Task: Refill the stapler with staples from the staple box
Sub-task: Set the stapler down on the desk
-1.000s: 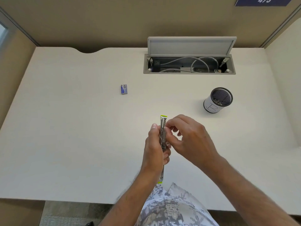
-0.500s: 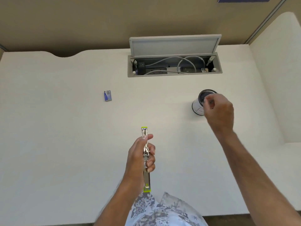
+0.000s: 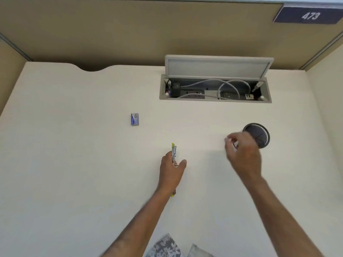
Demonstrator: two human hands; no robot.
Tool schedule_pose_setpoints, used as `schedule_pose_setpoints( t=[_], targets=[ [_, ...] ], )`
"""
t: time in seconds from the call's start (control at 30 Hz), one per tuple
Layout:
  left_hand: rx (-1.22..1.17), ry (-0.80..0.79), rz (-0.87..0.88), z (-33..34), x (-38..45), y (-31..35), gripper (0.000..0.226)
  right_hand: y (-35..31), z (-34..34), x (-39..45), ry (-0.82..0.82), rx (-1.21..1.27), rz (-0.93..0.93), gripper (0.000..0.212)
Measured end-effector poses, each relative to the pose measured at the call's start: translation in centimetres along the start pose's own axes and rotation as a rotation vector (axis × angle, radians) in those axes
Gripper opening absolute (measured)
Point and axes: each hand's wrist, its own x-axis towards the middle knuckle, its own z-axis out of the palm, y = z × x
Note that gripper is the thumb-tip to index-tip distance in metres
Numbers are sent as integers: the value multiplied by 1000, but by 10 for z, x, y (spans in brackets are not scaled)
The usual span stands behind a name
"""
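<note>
1. right hand (image 3: 243, 154) is motion-blurred, can't tell if the fingers pinch anything
2. it covers part of the mesh cup (image 3: 258, 134)
3. left hand (image 3: 171, 170) hides the stapler (image 3: 173, 151) middle

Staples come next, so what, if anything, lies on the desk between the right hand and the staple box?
Only the left hand holding the stapler sits near that line, a little toward the person. The right hand hovers by the mesh cup, and the staple box lies alone on bare desk to the left.
</note>
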Motion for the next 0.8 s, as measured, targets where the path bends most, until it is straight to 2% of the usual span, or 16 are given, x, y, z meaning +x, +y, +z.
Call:
schedule_pose_setpoints(
  t=[0.13, 0.23, 0.3, 0.37, 0.5, 0.7, 0.8],
  targets=[
    [141, 64, 158, 17, 41, 9, 53, -28, 38, -37, -173, 85, 71, 10],
    [155, 128, 206, 23, 55, 12, 53, -33, 68, -70, -519, 156, 218, 33],
    [135, 170, 199, 26, 58, 12, 47, -39, 84, -89, -703, 179, 203, 45],
    [123, 196, 201, 26, 59, 13, 35, -45, 98, -98, -690, 143, 143, 43],
    [131, 243, 176, 23, 59, 16, 7, -56, 109, -88, -508, 92, 139, 17],
    [500, 330, 268, 10, 70, 13, 16, -50, 111, -52, -472, -6, 102, 16],
    [449, 287, 311, 1, 78, 8, 21, -48, 112, -35, -490, -31, 76, 17]
  ],
)
